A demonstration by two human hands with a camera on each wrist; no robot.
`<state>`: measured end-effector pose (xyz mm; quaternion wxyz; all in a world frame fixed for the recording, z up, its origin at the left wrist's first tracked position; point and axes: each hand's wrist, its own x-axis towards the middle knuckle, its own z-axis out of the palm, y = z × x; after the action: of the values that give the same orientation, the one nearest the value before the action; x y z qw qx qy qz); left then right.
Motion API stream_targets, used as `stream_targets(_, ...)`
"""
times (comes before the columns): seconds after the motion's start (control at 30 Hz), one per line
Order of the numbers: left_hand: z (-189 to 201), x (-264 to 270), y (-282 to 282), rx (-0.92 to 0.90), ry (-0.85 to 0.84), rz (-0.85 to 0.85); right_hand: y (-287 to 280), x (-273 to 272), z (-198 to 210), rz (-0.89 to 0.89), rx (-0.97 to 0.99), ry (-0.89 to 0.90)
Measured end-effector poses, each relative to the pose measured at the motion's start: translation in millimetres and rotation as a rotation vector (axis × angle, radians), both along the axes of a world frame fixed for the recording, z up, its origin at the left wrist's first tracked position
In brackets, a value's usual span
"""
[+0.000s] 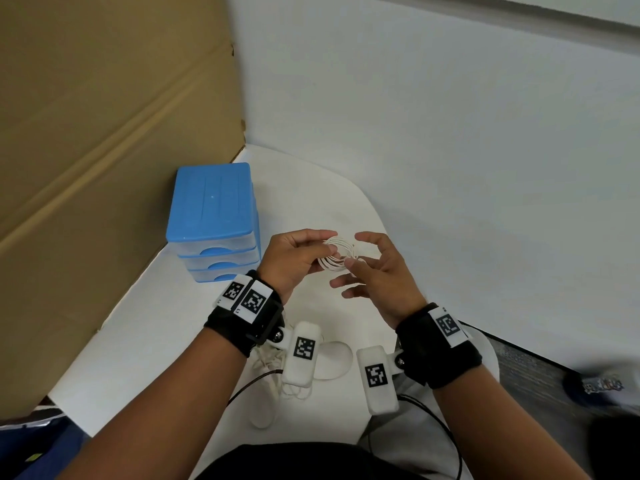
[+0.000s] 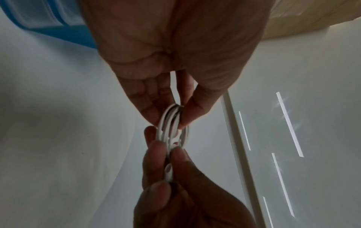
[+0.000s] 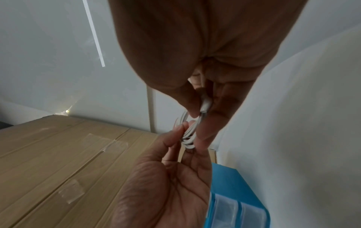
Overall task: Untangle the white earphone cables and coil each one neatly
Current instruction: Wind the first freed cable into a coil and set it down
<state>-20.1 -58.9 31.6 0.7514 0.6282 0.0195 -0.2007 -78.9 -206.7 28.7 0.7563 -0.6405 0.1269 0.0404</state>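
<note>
My left hand [image 1: 294,261] pinches one side of the coiled white earphone cable [image 1: 337,254], my right hand [image 1: 377,275] pinches the other, up above the surface [image 1: 173,323]. Second cable [image 1: 294,382] lies loose below my wrists.

The head view is evenly and softly lit, bright on the white table [image 1: 166,327] and wall, with only faint shadows under the wrists, though its far right edge smears into blur and straight lines bow with the wide lens. Both wrist views are much dimmer and greyer, the left hand [image 2: 175,50] and right hand [image 3: 215,38] looming dark, soft and stretched close to the lens. Above, thin ceiling light strips [image 2: 289,123] glare white with small starburst flares, and the blue drawer box [image 3: 238,200] is blurred at the frame corner.
</note>
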Motion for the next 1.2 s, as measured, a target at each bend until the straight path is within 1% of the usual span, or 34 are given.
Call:
stream_targets(0.1, 0, 1, 1, -0.043, 0.027, 0.022, 0, 3, 3, 0.034, -0.023, -0.002)
stream_targets(0.13, 0, 3, 2, -0.099, 0.071, 0.033, -1, 4, 5, 0.047, -0.024, -0.006)
stream_targets(0.23, 1, 7, 4, -0.338, 0.282, 0.07, -1, 5, 10, 0.107, -0.019, 0.002)
stream_targets(0.27, 0, 7, 3, -0.377, 0.33, 0.074, -1, 6, 12, 0.122, -0.017, 0.009)
stream_targets(0.3, -1, 7, 2, -0.378, 0.345, 0.07, 0, 7, 13, 0.133, -0.012, 0.02)
stream_targets(0.4, -5, 3, -6, -0.301, 0.278, 0.047, 4, 10, 12, 0.148, -0.006, 0.084)
stream_targets(0.5, -9, 2, -10, -0.262, 0.255, 0.049, 7, 13, 2, 0.061, -0.016, 0.122)
stream_targets(0.57, -12, 3, -12, -0.267, 0.266, 0.054, 7, 15, -5, 0.01, -0.008, 0.13)
stream_targets(0.73, -23, 3, -12, -0.339, 0.335, 0.061, 1, 19, -12, -0.016, -0.013, 0.145)
stream_targets(0.77, -26, 3, -12, -0.323, 0.343, 0.068, -1, 20, -15, -0.025, -0.029, 0.152)
stream_targets(0.83, -32, 3, -11, -0.216, 0.338, 0.076, -8, 23, -23, -0.036, -0.062, 0.177)
stream_targets(0.9, -39, 4, -11, -0.028, 0.322, 0.067, -16, 27, -33, -0.015, -0.131, 0.225)
stream_targets(0.97, -48, 6, -13, 0.205, 0.307, 0.025, -22, 31, -44, 0.049, -0.259, 0.276)
stream_targets(1.03, -56, 8, -16, 0.366, 0.325, -0.007, -26, 37, -56, 0.122, -0.394, 0.342)
stream_targets(1.13, -67, 12, -24, 0.418, 0.382, -0.002, -25, 50, -70, 0.163, -0.506, 0.43)
stream_targets(1.2, -74, 16, -27, 0.456, 0.363, 0.02, -22, 60, -75, 0.165, -0.555, 0.45)
